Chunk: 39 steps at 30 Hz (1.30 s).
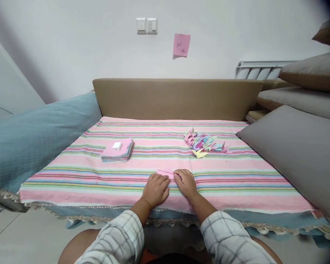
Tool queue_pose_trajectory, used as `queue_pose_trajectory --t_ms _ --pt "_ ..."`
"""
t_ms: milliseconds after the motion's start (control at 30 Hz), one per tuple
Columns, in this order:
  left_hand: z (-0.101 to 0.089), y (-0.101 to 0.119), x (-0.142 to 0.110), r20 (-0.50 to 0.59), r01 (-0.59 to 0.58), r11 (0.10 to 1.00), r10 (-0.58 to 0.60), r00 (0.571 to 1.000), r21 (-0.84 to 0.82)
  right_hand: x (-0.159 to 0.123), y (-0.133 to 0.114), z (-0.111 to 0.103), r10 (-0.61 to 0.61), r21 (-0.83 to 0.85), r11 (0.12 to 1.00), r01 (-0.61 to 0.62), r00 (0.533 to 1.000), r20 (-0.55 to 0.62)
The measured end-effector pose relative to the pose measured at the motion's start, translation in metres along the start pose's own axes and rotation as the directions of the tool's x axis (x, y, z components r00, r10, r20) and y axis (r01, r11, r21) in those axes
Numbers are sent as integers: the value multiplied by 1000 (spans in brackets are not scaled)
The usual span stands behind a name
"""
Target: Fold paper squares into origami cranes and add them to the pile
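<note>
touching a narrow folded pink paper (164, 172) on the striped cloth (143, 128), near the cloth's front edge; resting on the paper's near side with the bent fingers of the left hand (155, 189), held close together; meeting its right end with the right hand (186, 183), thumb and fingertips nearly together; cannot tell in either grip whether pinching or only pressing; beyond, to the right, a heap of folded paper cranes (202, 142); to the left, a stack of paper sheets (125, 147) topped by a small white block (117, 146); farther back, a brown backrest (176, 99)

White sleeves (117, 236) bear thin grey checks.
</note>
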<state>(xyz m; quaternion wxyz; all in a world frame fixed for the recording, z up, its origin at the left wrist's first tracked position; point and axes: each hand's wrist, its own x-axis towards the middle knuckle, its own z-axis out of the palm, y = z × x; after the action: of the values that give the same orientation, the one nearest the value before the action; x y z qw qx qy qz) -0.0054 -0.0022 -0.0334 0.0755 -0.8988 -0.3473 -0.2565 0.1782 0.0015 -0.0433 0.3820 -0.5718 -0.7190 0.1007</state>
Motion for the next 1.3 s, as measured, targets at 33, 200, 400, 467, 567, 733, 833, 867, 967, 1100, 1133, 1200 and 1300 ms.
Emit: queue_pose_trajectory --t_ms 33,200,400,467,567,733,833,867,967,1100,1133,1200,1300 --pt "0 0 0 1 19 1000 -19 1000 -4 -1 0 -1 -6 1 1000 6 1000 0" --pt "0 1 1 -4 96 995 -96 995 -23 -4 0 -5 -94 20 995 93 995 30" --pt "1 -1 2 30 121 993 -120 992 -17 -8 -5 -9 -260 49 965 257 960 102" --pt "1 -1 1 39 122 993 -121 992 -9 -9 -5 -8 -264 63 964 260 961 82" --pt "1 -1 2 40 137 990 -137 990 -9 -8 -2 -4 -200 73 977 201 979 -23" --pt "0 -1 4 51 154 987 -151 987 -51 -6 4 2 -167 68 982 175 979 -114" --pt "1 -3 4 73 172 981 -166 983 -86 -6 5 3 -174 40 983 179 980 -91" --pt "1 -4 4 83 178 979 -170 982 -97 -6 5 3 -172 25 984 174 982 -78" --pt "3 -7 4 103 200 972 -187 977 -125 -6 3 3 -175 -23 984 175 984 -8" --pt "5 -9 4 91 229 964 -218 972 -132 -5 -1 1 -163 -51 984 168 982 92" --pt "5 -9 4 85 232 964 -222 971 -131 -5 -2 0 -155 -51 986 161 983 102" --pt "5 -9 4 71 231 964 -224 972 -133 -5 -4 -1 -145 -48 987 151 984 105" --pt "6 -9 4 54 229 963 -224 973 -140 -5 -5 -2 -140 -44 989 144 986 93"
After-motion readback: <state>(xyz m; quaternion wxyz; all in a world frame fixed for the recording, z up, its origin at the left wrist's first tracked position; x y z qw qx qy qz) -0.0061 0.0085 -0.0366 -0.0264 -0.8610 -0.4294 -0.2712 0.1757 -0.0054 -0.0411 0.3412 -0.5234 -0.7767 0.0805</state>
